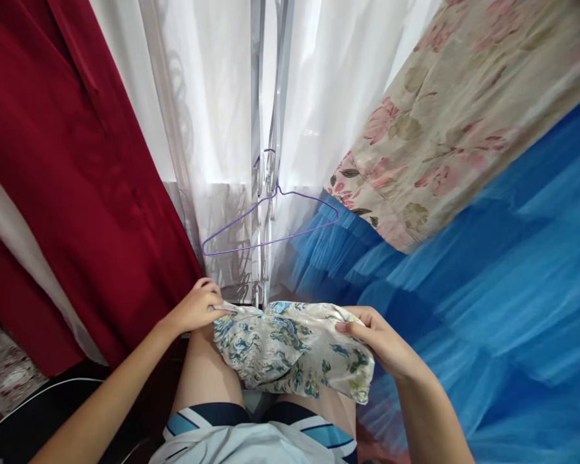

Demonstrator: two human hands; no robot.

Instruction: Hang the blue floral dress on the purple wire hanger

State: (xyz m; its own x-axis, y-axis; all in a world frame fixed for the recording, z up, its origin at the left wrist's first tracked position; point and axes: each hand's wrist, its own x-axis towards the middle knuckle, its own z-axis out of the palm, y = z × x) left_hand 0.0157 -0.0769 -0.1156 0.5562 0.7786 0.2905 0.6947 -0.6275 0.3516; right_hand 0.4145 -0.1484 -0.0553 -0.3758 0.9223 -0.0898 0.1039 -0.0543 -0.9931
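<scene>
Fingers [354, 330] pinch floral cloth [275, 348] — either side.

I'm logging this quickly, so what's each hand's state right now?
Left hand: closed, holding the floral cloth by its left end.
Right hand: closed, holding the floral cloth near its right end.

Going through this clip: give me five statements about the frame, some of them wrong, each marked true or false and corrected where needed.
1. The left hand and the right hand both hold the blue-flowered cloth. True.
2. The purple hanger is gripped in the right hand. False: the hanger hangs in front of the white fabric, touched by neither hand.
3. Red fabric hangs on the left side of the picture. True.
4. The pink-flowered fabric lies across the thighs. False: it hangs at the upper right.
5. Blue fabric fills much of the right side. True.
</scene>
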